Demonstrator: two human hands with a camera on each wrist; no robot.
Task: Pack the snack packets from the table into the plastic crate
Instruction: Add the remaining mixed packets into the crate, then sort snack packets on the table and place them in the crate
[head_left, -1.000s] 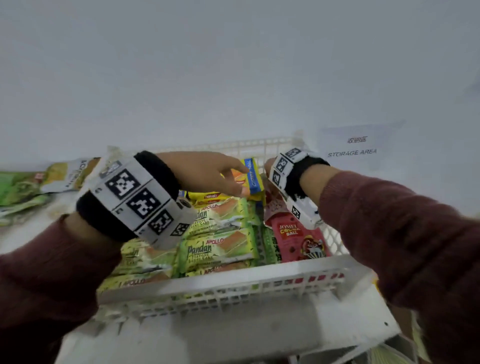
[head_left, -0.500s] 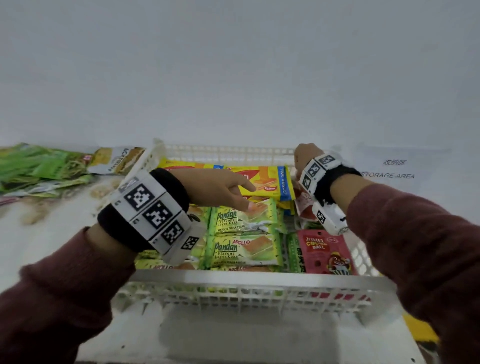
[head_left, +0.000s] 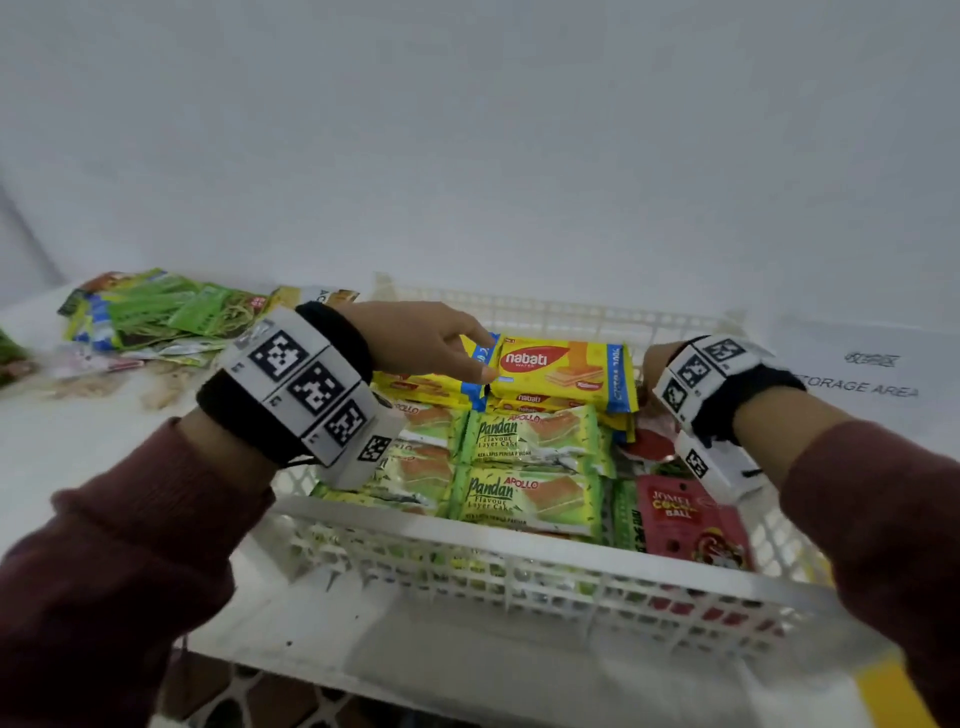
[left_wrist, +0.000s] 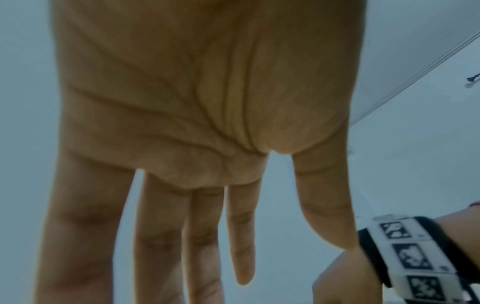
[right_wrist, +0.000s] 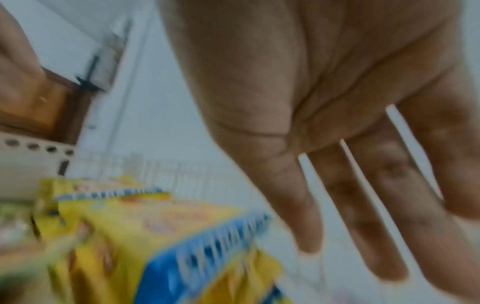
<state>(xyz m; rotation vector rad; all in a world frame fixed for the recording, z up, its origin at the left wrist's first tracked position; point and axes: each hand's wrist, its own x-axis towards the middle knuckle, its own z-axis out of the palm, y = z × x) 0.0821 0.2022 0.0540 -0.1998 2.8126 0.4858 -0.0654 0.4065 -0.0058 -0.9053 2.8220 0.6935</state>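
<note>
A white plastic crate (head_left: 519, 525) holds several snack packets. A yellow Nabati wafer packet (head_left: 566, 371) lies on top of others at the back, blurred in the right wrist view (right_wrist: 155, 236). Green Pandan cake packets (head_left: 524, 499) fill the middle and a red cocoa ball packet (head_left: 691, 525) lies at the right. My left hand (head_left: 467, 358) reaches over the crate, its straight fingers (left_wrist: 241, 246) touching the Nabati packet's left end. My right hand (head_left: 655, 361) hovers at the packet's right end, fingers (right_wrist: 309, 216) straight, holding nothing. Its fingers are hidden in the head view.
More snack packets (head_left: 166, 312), mostly green, lie in a heap on the white table left of the crate. A paper sheet reading STORAGE AREA (head_left: 862, 374) lies to the crate's right. A white wall stands close behind.
The yellow Nabati packet, held between both hands a second ago, now lies flat at the crate's back. The right hand has let go and drawn off to the right.
</note>
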